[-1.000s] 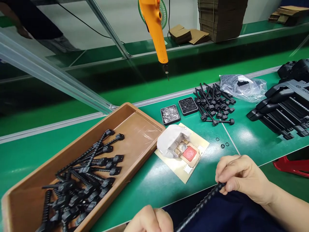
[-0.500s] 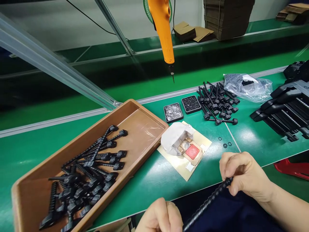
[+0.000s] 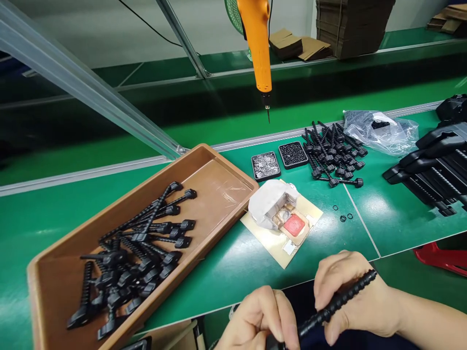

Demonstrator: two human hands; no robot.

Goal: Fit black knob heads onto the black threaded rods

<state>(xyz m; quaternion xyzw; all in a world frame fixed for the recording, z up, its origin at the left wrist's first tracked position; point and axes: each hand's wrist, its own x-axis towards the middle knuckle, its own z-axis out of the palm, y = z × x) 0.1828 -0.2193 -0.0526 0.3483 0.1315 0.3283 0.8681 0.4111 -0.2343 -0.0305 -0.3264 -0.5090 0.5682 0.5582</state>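
A black ridged rod point(image 3: 345, 297) slants over the bench's front edge. My left hand point(image 3: 260, 316) is closed round its lower end, where part of a dark head shows at the bottom of the view. Further up, my right hand point(image 3: 352, 291) has the rod between thumb and fingers, and the rod's tip lies across the palm side. Several small black rings point(image 3: 343, 218) lie on the green bench just beyond my right hand. A white block fixture with a red pad point(image 3: 294, 224) stands on a cream board ahead of my hands.
At left, a brown tray point(image 3: 233, 184) holds several black rods with heads. Behind the fixture are a dish of metal bits point(image 3: 265, 166), a dish of small black parts point(image 3: 293, 154), a rod pile point(image 3: 333, 150) and a plastic bag point(image 3: 381, 131). An orange electric screwdriver point(image 3: 260, 53) hangs above.
My right hand has slid from the rod's tip down along it, so the tip now sticks out past the fingers. My left hand has moved slightly right and up. The view has shifted a little.
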